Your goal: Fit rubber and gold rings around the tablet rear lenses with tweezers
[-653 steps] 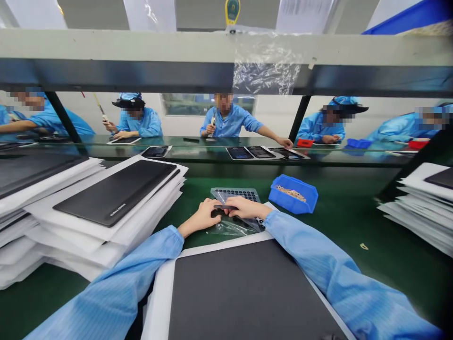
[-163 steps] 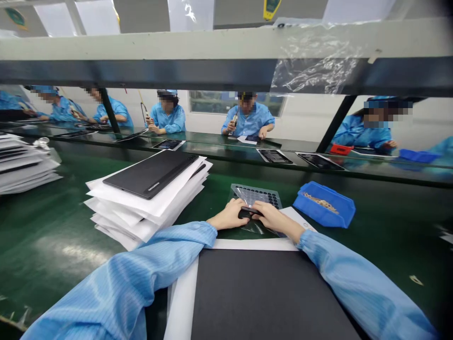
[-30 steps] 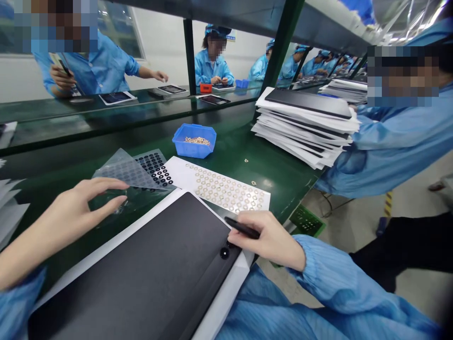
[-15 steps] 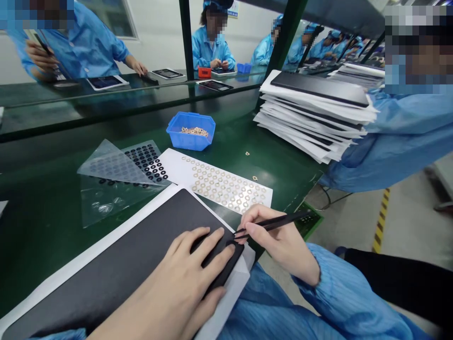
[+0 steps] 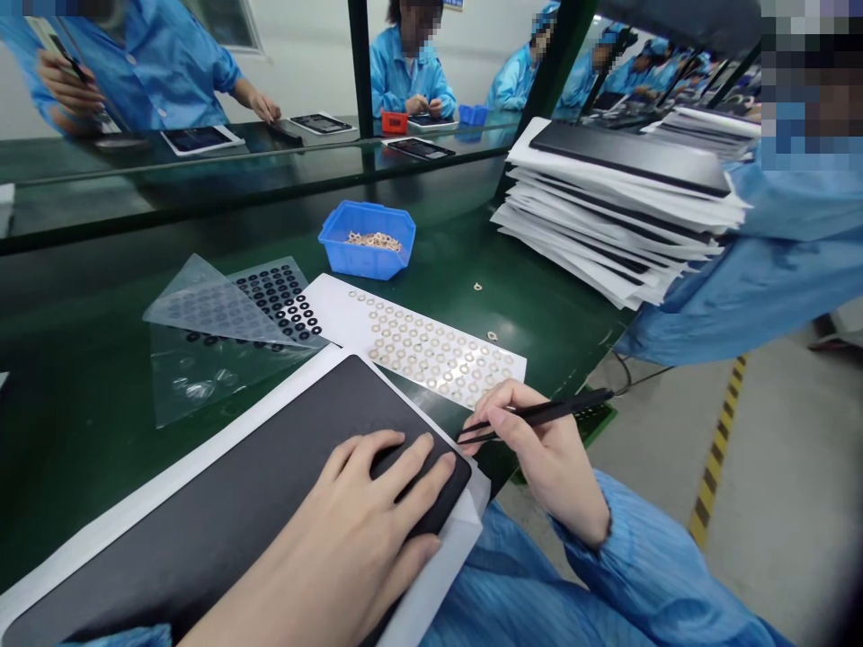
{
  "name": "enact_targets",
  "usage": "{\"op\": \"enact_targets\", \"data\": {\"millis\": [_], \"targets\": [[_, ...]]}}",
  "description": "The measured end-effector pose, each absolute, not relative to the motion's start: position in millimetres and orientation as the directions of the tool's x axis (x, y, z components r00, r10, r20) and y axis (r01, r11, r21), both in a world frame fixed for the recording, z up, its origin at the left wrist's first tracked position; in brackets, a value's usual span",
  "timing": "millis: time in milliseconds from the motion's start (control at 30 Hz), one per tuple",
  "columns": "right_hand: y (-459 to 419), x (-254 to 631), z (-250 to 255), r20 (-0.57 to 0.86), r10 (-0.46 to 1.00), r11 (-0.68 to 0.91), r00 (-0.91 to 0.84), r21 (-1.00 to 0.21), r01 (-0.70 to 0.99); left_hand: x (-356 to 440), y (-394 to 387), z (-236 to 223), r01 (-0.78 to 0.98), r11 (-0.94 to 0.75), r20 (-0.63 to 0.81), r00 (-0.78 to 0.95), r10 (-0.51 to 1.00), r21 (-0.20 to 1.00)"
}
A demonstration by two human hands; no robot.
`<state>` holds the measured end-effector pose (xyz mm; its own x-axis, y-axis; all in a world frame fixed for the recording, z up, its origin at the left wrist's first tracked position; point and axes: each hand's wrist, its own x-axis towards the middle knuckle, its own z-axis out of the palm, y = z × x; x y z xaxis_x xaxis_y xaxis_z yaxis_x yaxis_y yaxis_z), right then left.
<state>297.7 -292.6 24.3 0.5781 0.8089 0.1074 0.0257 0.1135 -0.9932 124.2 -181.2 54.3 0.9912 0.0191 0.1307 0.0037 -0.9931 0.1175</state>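
Blue bin [image 5: 357, 258] (tan rings [image 5: 373, 240] inside), stacked black panels [image 5: 627, 155], floor tape [image 5: 715, 485]

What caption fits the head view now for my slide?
Right hand holds black tweezers beside a sheet of tan rings; left hand presses a black panel.

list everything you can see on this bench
bench: 1, green, under everything here
panel: 1, black, on a white sheet at the near edge
white sheet: 1, white, under the panel
ring sheet: 1, white with tan rings, beyond the panel
clear film: 1, clear with black rings, left of the ring sheet
bin: 1, blue, holding tan rings, beyond the ring sheet
stack: 1, black and white, right of the bin
tweezers: 1 pair, black, in the right hand
left hand: 1, bare, flat on the panel
right hand: 1, bare, by the panel's corner
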Motion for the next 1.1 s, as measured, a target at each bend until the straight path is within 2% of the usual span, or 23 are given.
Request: {"op": "enact_targets", "data": {"millis": [233, 367, 500, 833, 967, 1100], "targets": [[-301, 289, 31, 0.11, 0.846, 0.092, 0.521, -0.994, 0.061, 125, -183, 51, -0.024, -0.999, 0.133, 0.991, -0.02, 0.024], [-300, 282, 30, 0.117, 0.823, 0.124, 0.555, -0.992, 0.026, 123, -183, 47, -0.036, -0.999, 0.154, 0.987, -0.033, 0.018], [-294, 278, 30, 0.11, 0.805, 0.087, 0.582, -0.994, 0.067, 123, -182, 48, -0.056, -0.998, 0.146, 0.988, -0.058, -0.02], [-294, 277, 32, 0.071, 0.811, -0.067, 0.581, -0.975, 0.214, 120, -181, 43, -0.055, -0.997, 0.174, 0.984, -0.046, 0.047], [-294, 277, 34, 0.087, 0.811, -0.075, 0.579, -0.966, 0.249, 121, -181, 42, -0.047, -0.997, 0.164, 0.986, -0.038, 0.055], [-295, 279, 34, 0.093, 0.826, -0.074, 0.556, -0.96, 0.27, 120, -180, 42, -0.043, -0.992, 0.147, 0.989, -0.025, 0.117]]}}
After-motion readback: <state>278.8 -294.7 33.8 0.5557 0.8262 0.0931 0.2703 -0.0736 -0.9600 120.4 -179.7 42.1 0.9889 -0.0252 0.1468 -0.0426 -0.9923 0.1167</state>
